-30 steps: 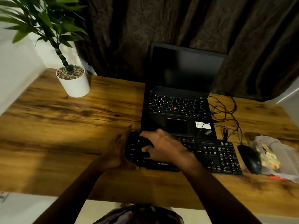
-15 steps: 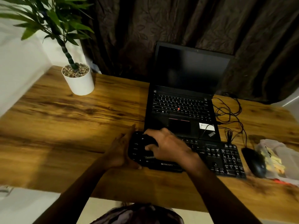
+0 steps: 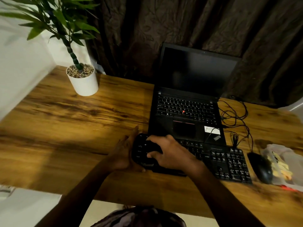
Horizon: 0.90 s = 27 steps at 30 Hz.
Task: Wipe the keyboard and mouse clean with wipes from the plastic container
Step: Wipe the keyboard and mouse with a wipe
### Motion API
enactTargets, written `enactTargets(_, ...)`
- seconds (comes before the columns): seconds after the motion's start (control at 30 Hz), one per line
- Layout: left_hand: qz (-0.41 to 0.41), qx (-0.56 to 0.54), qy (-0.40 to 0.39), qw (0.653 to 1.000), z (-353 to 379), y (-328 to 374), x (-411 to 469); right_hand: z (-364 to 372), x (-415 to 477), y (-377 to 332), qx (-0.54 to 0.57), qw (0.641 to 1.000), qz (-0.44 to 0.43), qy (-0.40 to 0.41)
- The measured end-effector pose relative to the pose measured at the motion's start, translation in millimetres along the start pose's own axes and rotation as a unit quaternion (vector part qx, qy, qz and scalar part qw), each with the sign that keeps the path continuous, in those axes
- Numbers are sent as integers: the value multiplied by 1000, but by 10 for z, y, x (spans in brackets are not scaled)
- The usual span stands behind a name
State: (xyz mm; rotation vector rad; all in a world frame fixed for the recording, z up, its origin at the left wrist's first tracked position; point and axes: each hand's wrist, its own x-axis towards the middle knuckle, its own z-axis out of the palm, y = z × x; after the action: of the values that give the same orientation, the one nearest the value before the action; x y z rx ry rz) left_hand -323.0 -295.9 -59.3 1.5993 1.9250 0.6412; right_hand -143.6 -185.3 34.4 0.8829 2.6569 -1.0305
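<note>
A black keyboard [image 3: 229, 161] lies on the wooden table [image 3: 65, 128], in front of a laptop. My left hand [image 3: 123, 154] grips its left end, palm against the edge and thumb under the front corner. My right hand [image 3: 173, 154] lies on top of the left keys with its fingers curled down. Whether there is a wipe under them is hidden. To the right of the keyboard sits a black mouse [image 3: 260, 167]. A clear plastic container [image 3: 285, 163] with yellowish contents is beside it.
An open black laptop [image 3: 185, 112] stands just behind the keyboard. Tangled black cables [image 3: 236, 115] lie to its right. A white plant pot [image 3: 83, 82] is at the table's back left. Behind the table hangs a dark curtain, and the table's front edge is close to my body.
The view has drifted, so everything sits a little further right in the frame. Both hands stay at the keyboard's left end, and the right fingers have barely shifted.
</note>
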Motion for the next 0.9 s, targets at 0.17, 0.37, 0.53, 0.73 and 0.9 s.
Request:
enactTargets(0.17, -5, 16, -3, 1000, 16, -17, -10, 68, 0, -44, -4, 1000, -20, 19)
enactTargets(0.37, -22, 26, -18, 999, 47, -114, 27, 185, 77, -83, 30, 998, -44, 40)
enactTargets(0.53, -31, 23, -20, 999, 59, -70, 54, 4, -97, 206, 15, 999, 4, 46)
enactTargets(0.73, -46, 19, -21, 999, 41, -21, 59, -118, -281, 409, -5, 998, 21, 51)
enactTargets(0.9, -64, 19, -23, 997, 38, -16, 74, -162, -353, 437, -5, 999, 24, 47)
